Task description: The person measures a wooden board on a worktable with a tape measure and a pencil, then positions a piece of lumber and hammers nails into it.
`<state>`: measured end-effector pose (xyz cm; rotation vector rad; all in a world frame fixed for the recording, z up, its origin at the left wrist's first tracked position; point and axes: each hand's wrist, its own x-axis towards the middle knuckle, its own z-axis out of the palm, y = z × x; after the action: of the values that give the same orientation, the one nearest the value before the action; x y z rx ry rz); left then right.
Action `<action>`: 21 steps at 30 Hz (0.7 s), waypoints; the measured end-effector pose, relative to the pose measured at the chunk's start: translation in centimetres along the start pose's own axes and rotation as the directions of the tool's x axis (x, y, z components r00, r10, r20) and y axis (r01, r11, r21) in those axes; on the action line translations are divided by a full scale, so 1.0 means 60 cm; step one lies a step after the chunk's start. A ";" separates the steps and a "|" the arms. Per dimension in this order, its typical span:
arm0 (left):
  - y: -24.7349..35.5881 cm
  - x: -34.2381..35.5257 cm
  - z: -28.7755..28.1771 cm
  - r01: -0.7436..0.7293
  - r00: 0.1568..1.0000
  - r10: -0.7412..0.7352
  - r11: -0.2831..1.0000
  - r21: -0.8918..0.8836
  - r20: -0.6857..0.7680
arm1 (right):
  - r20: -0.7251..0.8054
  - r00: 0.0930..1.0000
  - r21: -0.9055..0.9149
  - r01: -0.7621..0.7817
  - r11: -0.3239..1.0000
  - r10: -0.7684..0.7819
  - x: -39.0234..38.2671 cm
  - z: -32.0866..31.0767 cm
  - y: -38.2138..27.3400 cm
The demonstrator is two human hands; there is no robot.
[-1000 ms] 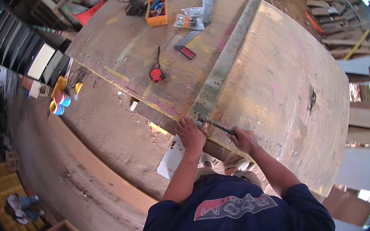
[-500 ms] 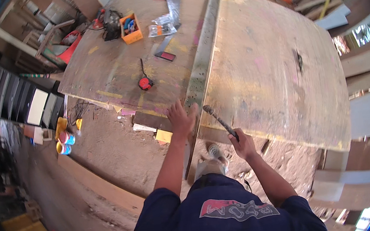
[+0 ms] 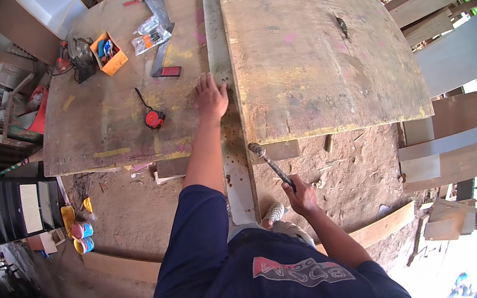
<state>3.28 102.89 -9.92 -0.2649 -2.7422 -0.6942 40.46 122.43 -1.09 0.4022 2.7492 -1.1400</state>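
Long board (image 3: 217, 38) running across worktop (image 3: 313, 80), overhanging its near edge. Left hand (image 3: 212, 96) lying palm down over board's left side, fingers slightly spread, gripping nothing. Right hand (image 3: 302, 195) holding hammer (image 3: 277, 170), fingers wrapped round handle, head hovering by worktop's near edge; contact unclear. Tape measure (image 3: 154, 119) sitting toward near-left corner.

L hand (image 3: 212, 97) is palm-dn, R hand (image 3: 301, 196) clenched.

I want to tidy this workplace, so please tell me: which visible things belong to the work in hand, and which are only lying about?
Apparently in use:
- hammer, held in the right hand
- long spotted board, left hand at its edge

Apparently lying about:
- tape measure
- red-handled square
- handsaw
- orange box
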 end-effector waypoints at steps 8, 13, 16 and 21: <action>0.013 -0.006 -0.006 0.010 0.999 -0.015 0.994 0.107 0.047 | -0.094 0.992 -0.034 0.079 0.996 -0.082 0.059 0.074 -0.024; 0.005 0.005 -0.012 0.017 0.998 -0.024 0.993 0.119 0.062 | -0.148 0.976 -0.053 0.153 0.987 -0.159 0.069 0.088 -0.015; 0.012 0.010 -0.009 0.022 0.998 -0.029 0.993 0.115 0.064 | -0.144 0.983 -0.094 0.102 0.990 -0.115 0.091 0.101 -0.026; 0.006 0.012 -0.006 0.016 0.999 -0.020 0.993 0.116 0.029 | -0.278 0.936 -0.006 0.225 0.974 -0.218 0.082 0.108 -0.031</action>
<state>2.76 103.11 -9.23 -0.2264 -2.8044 -0.5373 35.37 117.55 -5.53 0.2774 3.0923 -1.2585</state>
